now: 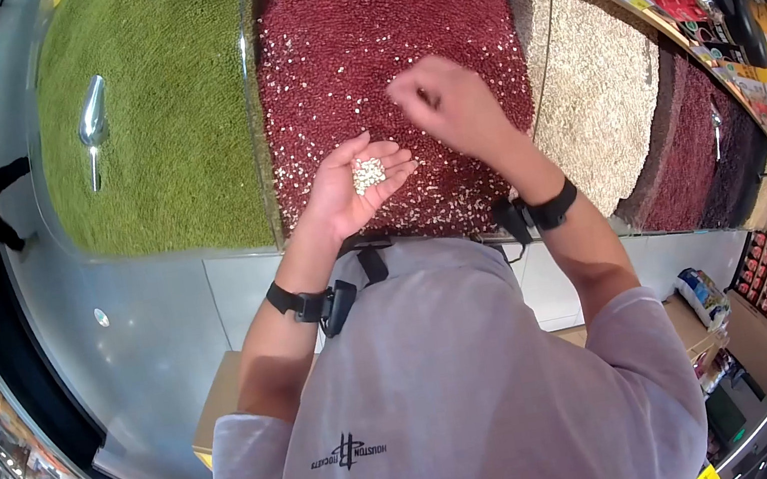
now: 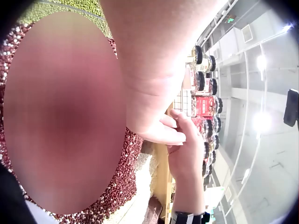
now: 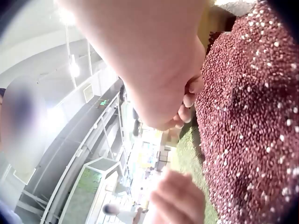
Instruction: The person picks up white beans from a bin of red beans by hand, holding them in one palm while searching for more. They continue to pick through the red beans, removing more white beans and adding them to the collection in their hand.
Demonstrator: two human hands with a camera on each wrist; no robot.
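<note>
looks like the red beans (image 1: 352,52) are being picked through by hand, going by the small heap of pale beans (image 1: 369,174) gathered on the palm of the left hand (image 1: 343,193). that palm is turned up, with the fingers loosely extended and not wrapped round anything, so the heap is just carried over the near side of the red beans. the right hand (image 1: 455,106) is held further out over them, its fingers curled in pretty narrow; whether anything is pinched there can't be told, since it's blurred in the head view and the fingertips are partly hidden in the right wrist one. for this to be done well, the left palm should be held level and a bit cupped so nothing gets spilled, the stray pale bits (image 3: 276,44) should be pinched singly between thumb and forefinger, and each one should be released low over the heap.
</note>
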